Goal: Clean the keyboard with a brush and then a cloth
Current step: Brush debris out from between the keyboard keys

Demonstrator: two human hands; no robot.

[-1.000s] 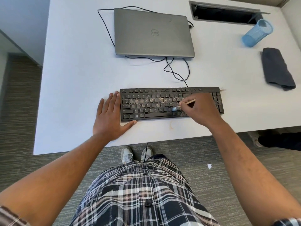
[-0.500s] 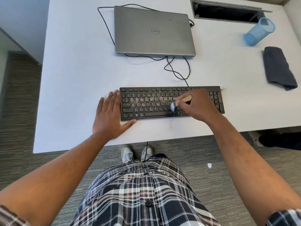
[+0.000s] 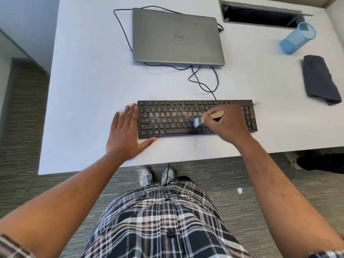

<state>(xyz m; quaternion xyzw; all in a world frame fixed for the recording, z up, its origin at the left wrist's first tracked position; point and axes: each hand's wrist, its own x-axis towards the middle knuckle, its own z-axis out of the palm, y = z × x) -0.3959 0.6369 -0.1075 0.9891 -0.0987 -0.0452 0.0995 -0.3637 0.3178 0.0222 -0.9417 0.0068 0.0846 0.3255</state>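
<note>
The black keyboard (image 3: 197, 118) is lying at mid-frame on the white tabletop (image 3: 89, 75), its long axis running left to right, pale crumbs speckling its upper letter rows. The right hand (image 3: 228, 125) is hovering over its right half, fingers clenched round a small wooden-handled brush (image 3: 206, 119) whose pale bristles are pointing down-left onto the keys. The left hand (image 3: 126, 135) is lying flat with released fingers, touching the keyboard's left edge. A dark folded cloth (image 3: 320, 79) is sitting at right, well apart.

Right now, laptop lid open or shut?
Shut. The laptop lies flat on the table behind the keyboard, its grey lid with the logo facing up; no screen or keys show.
</note>
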